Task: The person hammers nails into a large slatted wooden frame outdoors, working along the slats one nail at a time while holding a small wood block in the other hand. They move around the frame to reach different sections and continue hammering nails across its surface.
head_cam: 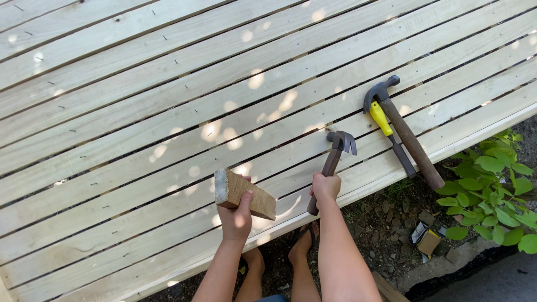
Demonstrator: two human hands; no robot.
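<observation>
My left hand (236, 215) grips a short block of wood (244, 194), held edge-up over the slatted plank platform (140, 128) near its front edge. My right hand (325, 187) is closed around the wooden handle of a claw hammer (334, 158), whose steel head points away from me and rests over the planks. Both forearms reach in from the bottom of the view. My feet in sandals stand on the ground below.
A second, larger hammer (408, 137) with a brown handle lies on the planks at right, beside a tool with a yellow grip (386, 126). Small nails stick out of several planks. A green leafy plant (492, 190) and rubble lie beyond the platform's edge.
</observation>
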